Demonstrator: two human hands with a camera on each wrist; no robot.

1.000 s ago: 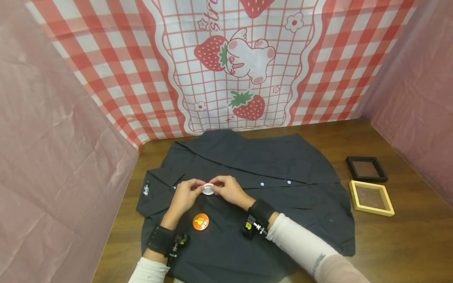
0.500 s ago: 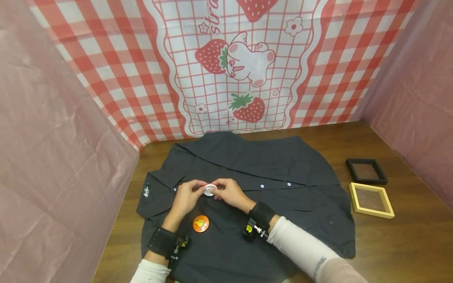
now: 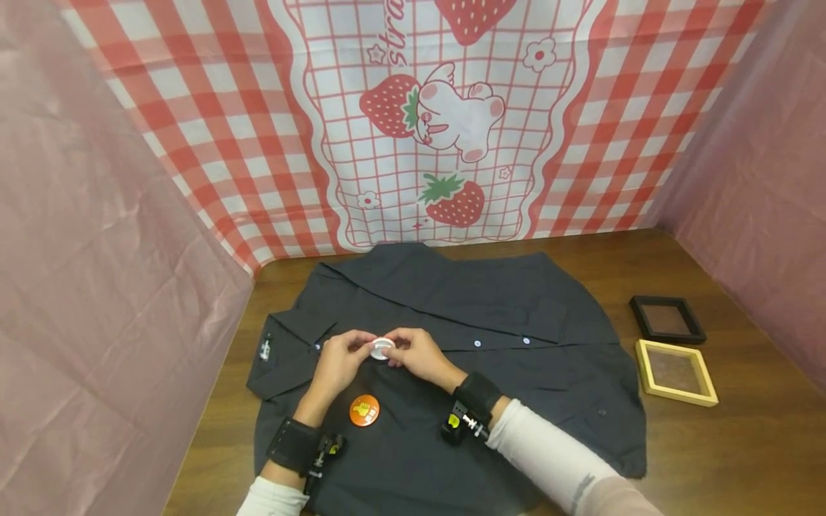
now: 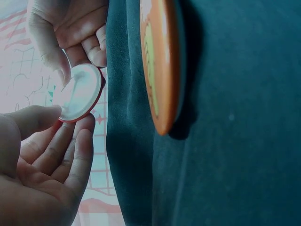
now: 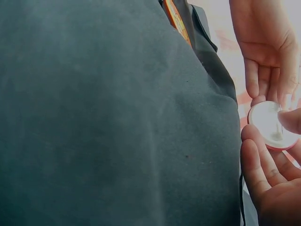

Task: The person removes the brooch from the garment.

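Observation:
A round pin-back button badge (image 3: 382,349) is held just above the dark shirt, its whitish back facing up and its red rim showing in the left wrist view. My left hand (image 3: 338,362) pinches one edge between thumb and fingers. From the opposite side my right hand (image 3: 422,356) grips it too, the thumb lying on the back by the thin pin (image 5: 278,125). Whether the pin is unclasped, I cannot tell. An orange button badge (image 3: 364,411) with a yellow thumbs-up sits on the shirt (image 3: 464,423), nearer me than both hands.
The shirt lies spread over the wooden table (image 3: 761,444), collar (image 3: 277,358) to the left. Right of it are a black frame (image 3: 697,333) and a yellow frame (image 3: 706,383). A checked strawberry cloth (image 3: 245,158) hangs behind, and pink cloth (image 3: 129,287) closes in both sides.
Both hands keep hold of the badge and have barely moved. The badge's back has turned slightly, and the right thumb has shifted onto it. The head view has tilted a little.

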